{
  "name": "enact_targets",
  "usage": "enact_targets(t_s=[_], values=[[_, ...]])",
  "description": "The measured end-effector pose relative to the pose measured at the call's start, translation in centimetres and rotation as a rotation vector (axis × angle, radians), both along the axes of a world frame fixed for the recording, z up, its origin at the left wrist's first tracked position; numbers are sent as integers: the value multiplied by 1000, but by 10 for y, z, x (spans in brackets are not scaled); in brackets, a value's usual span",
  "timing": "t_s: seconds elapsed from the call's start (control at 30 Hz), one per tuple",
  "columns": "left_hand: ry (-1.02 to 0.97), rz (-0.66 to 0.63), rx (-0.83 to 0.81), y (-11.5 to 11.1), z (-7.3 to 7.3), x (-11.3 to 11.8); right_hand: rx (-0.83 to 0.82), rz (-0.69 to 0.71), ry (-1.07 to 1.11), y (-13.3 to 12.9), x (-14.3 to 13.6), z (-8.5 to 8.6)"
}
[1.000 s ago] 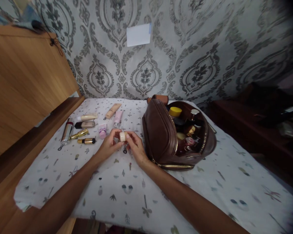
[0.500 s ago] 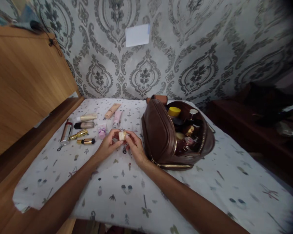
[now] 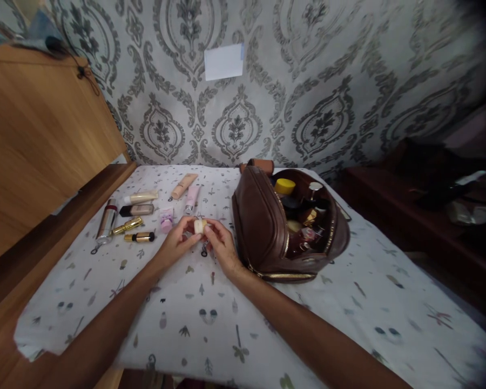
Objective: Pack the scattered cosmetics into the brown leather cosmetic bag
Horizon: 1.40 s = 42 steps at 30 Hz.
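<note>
A small cream-coloured jar sits between the two hands, above the patterned cloth. The left hand grasps it with its fingertips, and the right hand grips its other side (its label, if any, is too small to read). Left of the hands lie tubes and bottles, the pink tube and the purple-and-white tube nearest. To the right stands the open brown bag, holding a yellow-lidded container.

Small pale jar between both hands.
</note>
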<state>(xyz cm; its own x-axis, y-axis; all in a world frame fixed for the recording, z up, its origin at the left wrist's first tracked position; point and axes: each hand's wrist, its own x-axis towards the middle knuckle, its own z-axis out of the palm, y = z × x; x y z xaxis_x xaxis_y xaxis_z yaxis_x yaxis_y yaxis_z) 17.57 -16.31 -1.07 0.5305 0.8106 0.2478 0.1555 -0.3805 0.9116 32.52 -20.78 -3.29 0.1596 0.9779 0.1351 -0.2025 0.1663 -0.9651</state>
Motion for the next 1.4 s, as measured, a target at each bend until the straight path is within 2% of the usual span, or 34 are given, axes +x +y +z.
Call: enact_targets(t_s=[0.37,0.5,0.6,0.73,0.87,1.03,1.23,1.4], values=[[-3,-49,-111,1,-6,1,-1,-80,-34,0,0,-3],[18,-41,-95,2,-7,3,57,-92,-58,-3,-2,4],[3,-59,-88,4,-10,4,83,-48,-81,-7,-5,17],[-7,-61,-119,6,-15,3,88,6,-228,-13,-5,37],[18,-78,-124,2,-9,4,105,39,-411,-18,1,55],[13,-82,-76,-3,1,2,200,163,-744,-27,18,85],[48,-129,-71,2,-9,-2,275,302,-1076,-38,47,130],[136,-88,-80,1,-10,-1,272,384,-1129,-37,66,154]])
